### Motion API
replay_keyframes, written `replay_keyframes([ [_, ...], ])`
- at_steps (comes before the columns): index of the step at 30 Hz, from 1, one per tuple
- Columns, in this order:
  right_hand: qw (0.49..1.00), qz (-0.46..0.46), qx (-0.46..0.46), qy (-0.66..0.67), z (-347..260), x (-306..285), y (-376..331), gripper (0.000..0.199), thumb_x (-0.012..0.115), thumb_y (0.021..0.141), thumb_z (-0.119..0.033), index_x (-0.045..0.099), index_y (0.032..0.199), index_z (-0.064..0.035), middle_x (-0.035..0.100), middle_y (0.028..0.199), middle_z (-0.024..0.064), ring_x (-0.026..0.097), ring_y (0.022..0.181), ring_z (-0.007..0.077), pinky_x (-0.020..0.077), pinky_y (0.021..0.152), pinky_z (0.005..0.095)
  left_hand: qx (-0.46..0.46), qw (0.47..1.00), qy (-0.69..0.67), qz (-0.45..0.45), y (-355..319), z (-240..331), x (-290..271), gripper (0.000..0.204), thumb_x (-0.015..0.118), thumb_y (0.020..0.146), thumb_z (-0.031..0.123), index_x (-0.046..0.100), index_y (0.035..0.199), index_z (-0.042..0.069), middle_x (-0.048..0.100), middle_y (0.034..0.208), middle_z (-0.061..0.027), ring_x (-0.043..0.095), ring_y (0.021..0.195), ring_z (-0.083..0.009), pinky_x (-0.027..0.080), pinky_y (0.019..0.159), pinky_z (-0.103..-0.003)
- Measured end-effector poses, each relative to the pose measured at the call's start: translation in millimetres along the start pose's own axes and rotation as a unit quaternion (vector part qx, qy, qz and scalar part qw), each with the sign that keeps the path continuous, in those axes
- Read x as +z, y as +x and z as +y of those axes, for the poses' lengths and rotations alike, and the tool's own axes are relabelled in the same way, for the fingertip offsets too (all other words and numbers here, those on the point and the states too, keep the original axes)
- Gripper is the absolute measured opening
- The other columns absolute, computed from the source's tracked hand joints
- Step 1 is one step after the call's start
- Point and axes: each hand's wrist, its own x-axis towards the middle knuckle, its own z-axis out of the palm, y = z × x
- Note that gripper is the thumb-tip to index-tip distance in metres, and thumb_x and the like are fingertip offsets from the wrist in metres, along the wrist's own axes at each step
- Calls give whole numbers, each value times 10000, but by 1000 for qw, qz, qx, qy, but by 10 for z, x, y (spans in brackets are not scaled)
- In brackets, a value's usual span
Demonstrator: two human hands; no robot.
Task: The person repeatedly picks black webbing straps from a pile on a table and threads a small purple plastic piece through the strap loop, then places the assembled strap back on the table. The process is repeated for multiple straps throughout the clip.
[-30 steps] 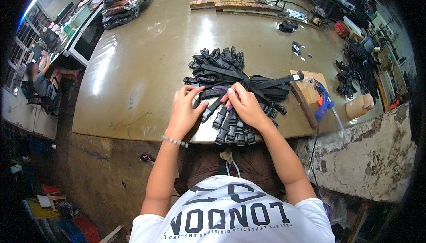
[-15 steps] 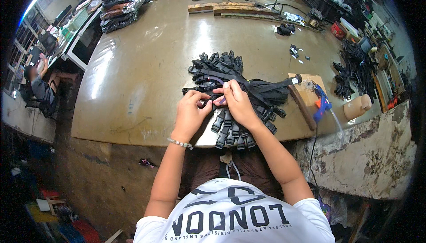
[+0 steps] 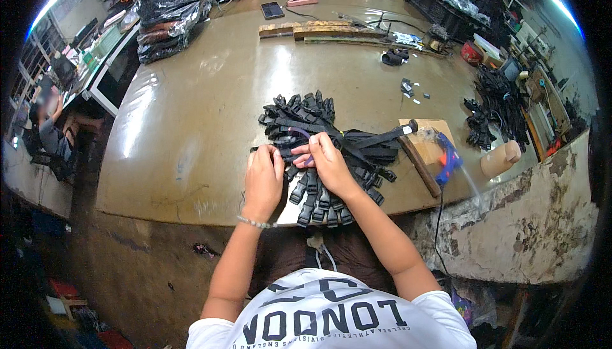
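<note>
A bundle of black webbing straps (image 3: 376,148) with black plastic side-release buckles (image 3: 315,207) lies spread near the table's front edge. Over its left side, my right hand (image 3: 331,167) is closed around a small tool with a curved purple handle (image 3: 298,131), thumb on top; its working end is hidden by my fingers. My left hand (image 3: 263,177), thumb and fingers pinched together, is just left of it at the bundle's edge. It grips a black strap, mostly covered by the fingers.
Right of the bundle are a wooden-handled tool (image 3: 421,169), a cardboard piece (image 3: 426,133), a blue glue gun (image 3: 450,161) with a cord, and a tan cone (image 3: 500,159). Wooden bars (image 3: 331,30) and a phone (image 3: 272,10) lie farther back. A person (image 3: 48,116) sits far left.
My left hand has pulled away from my right hand toward the left, widening the gap between them. The right hand keeps the purple-handled tool. The whole view has shifted slightly.
</note>
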Motion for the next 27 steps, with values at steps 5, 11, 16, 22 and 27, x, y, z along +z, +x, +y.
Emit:
replay_keyframes([
  [5,1000,-7,-4,-7,-9,10,-17,318,367,1050,-346,419,1015,-35,652,1047,179,664,835,170,547,766,289,-37,997,-48,53,-38,13,173,183,480,981,135,510,1015,-42,596,962,-228,561,924,-395,446,812,-460],
  [11,999,-4,12,-53,-53,6,-54,224,507,1005,-189,535,932,21,671,1046,128,649,831,113,527,764,253,-44,996,-56,53,-49,-92,179,175,489,981,142,525,998,-29,599,948,-207,558,907,-368,448,800,-442],
  [16,994,2,15,-107,-58,40,-68,189,575,959,-144,593,949,44,666,952,81,630,802,84,521,727,236,-25,996,-68,53,-39,-102,172,171,503,975,137,530,990,-31,603,946,-199,551,888,-366,444,796,-441],
  [22,983,37,-41,-174,-91,104,-78,179,626,893,-126,636,952,43,628,788,80,586,693,105,507,655,259,-38,996,-66,40,-50,-103,154,172,504,975,131,528,992,-38,598,941,-204,552,891,-365,445,799,-444],
  [27,984,22,-17,-179,-110,97,-77,197,565,963,-150,584,939,45,671,914,85,591,711,66,504,660,238,-30,995,-75,59,-55,-104,148,224,465,999,174,528,998,-40,594,944,-228,562,894,-384,448,796,-447],
])
